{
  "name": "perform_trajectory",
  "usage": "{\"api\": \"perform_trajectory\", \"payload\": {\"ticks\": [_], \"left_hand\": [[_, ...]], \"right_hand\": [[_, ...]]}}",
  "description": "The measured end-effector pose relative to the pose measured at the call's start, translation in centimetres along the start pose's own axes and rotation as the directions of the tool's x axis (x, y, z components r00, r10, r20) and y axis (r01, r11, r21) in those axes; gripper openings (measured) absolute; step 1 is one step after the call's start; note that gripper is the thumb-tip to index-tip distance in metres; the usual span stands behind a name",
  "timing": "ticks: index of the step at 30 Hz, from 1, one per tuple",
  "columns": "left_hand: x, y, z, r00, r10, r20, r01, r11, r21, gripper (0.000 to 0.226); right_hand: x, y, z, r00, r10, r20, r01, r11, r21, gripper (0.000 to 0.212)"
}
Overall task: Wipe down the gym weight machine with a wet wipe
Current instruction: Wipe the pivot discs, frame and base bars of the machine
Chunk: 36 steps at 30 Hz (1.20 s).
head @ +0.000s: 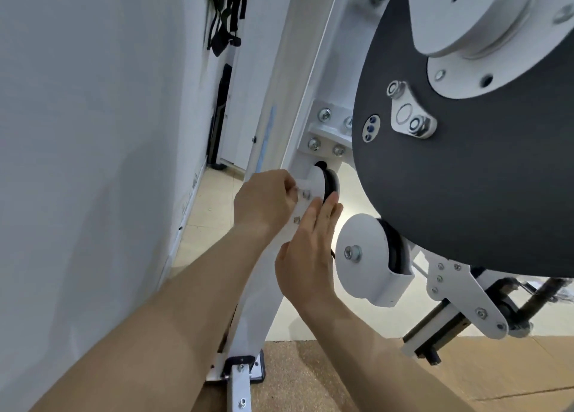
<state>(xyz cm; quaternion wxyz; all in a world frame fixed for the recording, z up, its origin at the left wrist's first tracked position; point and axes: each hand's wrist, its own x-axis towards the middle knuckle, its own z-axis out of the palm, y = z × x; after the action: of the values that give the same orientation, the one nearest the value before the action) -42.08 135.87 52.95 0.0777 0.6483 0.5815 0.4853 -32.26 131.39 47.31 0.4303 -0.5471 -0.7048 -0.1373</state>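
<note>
The white weight machine frame (306, 79) slants up the middle of the head view. A small black pulley (330, 180) sits low on it in a white bracket (312, 183). My left hand (264, 201) curls its fingers round the bracket's left edge. My right hand (306, 250) lies flat with straight fingers against the bracket's lower part, fingertips at the pulley rim. No wet wipe shows plainly; whatever lies under my right palm is hidden.
A large black cam plate (466, 178) with a white hub (472, 16) hangs close on the right. A second white pulley cover (363, 256) sits just right of my right hand. A white wall (93, 131) is on the left. Black straps (226, 13) hang far back. The machine's foot (242, 368) rests on brown matting.
</note>
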Motion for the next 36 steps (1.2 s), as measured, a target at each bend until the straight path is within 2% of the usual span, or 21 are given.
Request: {"api": "perform_trajectory", "payload": {"ticks": [1,3,6,10,14,17,22,24,27,29,32,33,36], "left_hand": [[0.0,-0.8,-0.5,0.999,-0.039,0.000,0.039,0.999,0.017,0.015],[-0.1,-2.5,-1.6,0.994,-0.113,-0.012,0.114,0.993,0.038,0.013],[-1.0,-4.4,-3.8,0.972,-0.231,-0.033,0.232,0.972,0.040,0.013],[-2.2,-4.1,-7.6,0.929,-0.369,-0.038,0.370,0.929,0.024,0.012],[-3.7,-1.8,-11.7,0.882,-0.471,-0.017,0.471,0.882,-0.006,0.010],[-4.6,0.5,-13.8,0.860,-0.511,-0.006,0.510,0.859,-0.044,0.008],[-5.0,7.4,-18.5,0.800,-0.599,0.020,0.595,0.789,-0.156,0.006],[-4.9,10.2,-21.1,0.782,-0.624,0.004,0.614,0.768,-0.180,0.012],[-4.7,14.0,-24.8,0.764,-0.645,0.000,0.632,0.749,-0.196,0.014],[-4.6,16.7,-27.0,0.755,-0.655,0.006,0.640,0.736,-0.222,0.006],[-4.1,20.8,-29.9,0.773,-0.632,0.044,0.620,0.741,-0.258,0.032],[-3.8,22.2,-30.7,0.784,-0.617,0.062,0.612,0.753,-0.243,0.032],[-2.2,26.4,-33.4,0.799,-0.596,0.077,0.599,0.779,-0.186,0.010]], "right_hand": [[-0.2,-0.5,0.2,0.999,-0.004,0.038,0.007,0.996,-0.085,0.087],[-0.8,-1.5,0.6,0.981,0.013,0.192,0.007,0.995,-0.104,0.082],[-1.3,-3.0,1.0,0.937,0.077,0.340,-0.071,0.997,-0.028,0.075],[-0.9,-6.5,-1.2,0.844,0.138,0.519,-0.194,0.979,0.056,0.071],[1.1,-10.8,-4.9,0.824,0.184,0.537,-0.329,0.925,0.189,0.065],[2.8,-13.1,-7.7,0.832,0.147,0.536,-0.356,0.881,0.311,0.063],[6.2,-16.1,-14.1,0.799,0.146,0.584,-0.429,0.818,0.383,0.048],[7.7,-17.3,-16.8,0.790,0.140,0.597,-0.452,0.790,0.414,0.042],[10.4,-18.9,-20.6,0.793,0.103,0.601,-0.431,0.792,0.433,0.031],[12.3,-19.7,-23.2,0.791,0.081,0.606,-0.416,0.798,0.436,0.024],[15.3,-20.7,-27.5,0.788,0.082,0.610,-0.416,0.801,0.430,0.020],[16.4,-21.0,-29.1,0.788,0.086,0.609,-0.415,0.805,0.424,0.019],[20.1,-21.6,-33.4,0.800,0.102,0.591,-0.408,0.815,0.411,0.016]]}}
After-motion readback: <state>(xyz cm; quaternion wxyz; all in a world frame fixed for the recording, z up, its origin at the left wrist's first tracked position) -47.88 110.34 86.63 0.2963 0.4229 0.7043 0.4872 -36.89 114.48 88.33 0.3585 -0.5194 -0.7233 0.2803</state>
